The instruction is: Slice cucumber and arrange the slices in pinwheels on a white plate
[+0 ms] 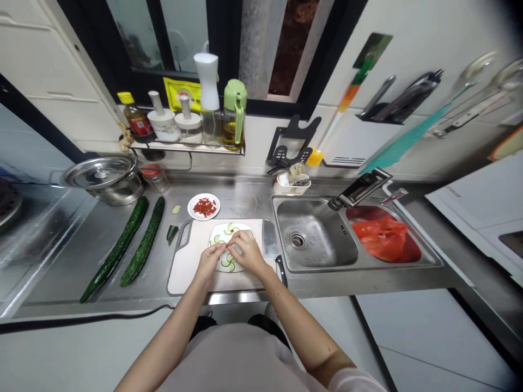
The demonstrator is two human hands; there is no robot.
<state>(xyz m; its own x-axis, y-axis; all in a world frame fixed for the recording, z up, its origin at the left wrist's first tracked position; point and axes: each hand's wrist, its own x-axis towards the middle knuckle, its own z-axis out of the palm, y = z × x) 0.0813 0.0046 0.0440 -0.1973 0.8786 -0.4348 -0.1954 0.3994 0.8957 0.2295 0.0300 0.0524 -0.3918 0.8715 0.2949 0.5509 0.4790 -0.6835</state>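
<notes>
Over a white plate (225, 267), my left hand (211, 260) and my right hand (248, 253) meet fingertip to fingertip. Both pinch a tiny red piece (227, 246) that looks like a goji berry. Thin cucumber slices (229, 263) lie on the plate in small fanned, flower-like groups, partly covered by my hands. A red bit sits on the group near the plate's far edge. Under the plate is a pale cutting board (183, 272). A knife (281, 271) rests along its right side. Behind the board, a small white dish (192, 211) holds many red berries (205, 207).
Two whole cucumbers (118, 247) lie on the left of the steel counter, with a cucumber end (172, 233) closer to the board. A lidded pot (110, 182) and a jar (157, 178) stand behind. To the right is a sink (318, 261) with a faucet (359, 188).
</notes>
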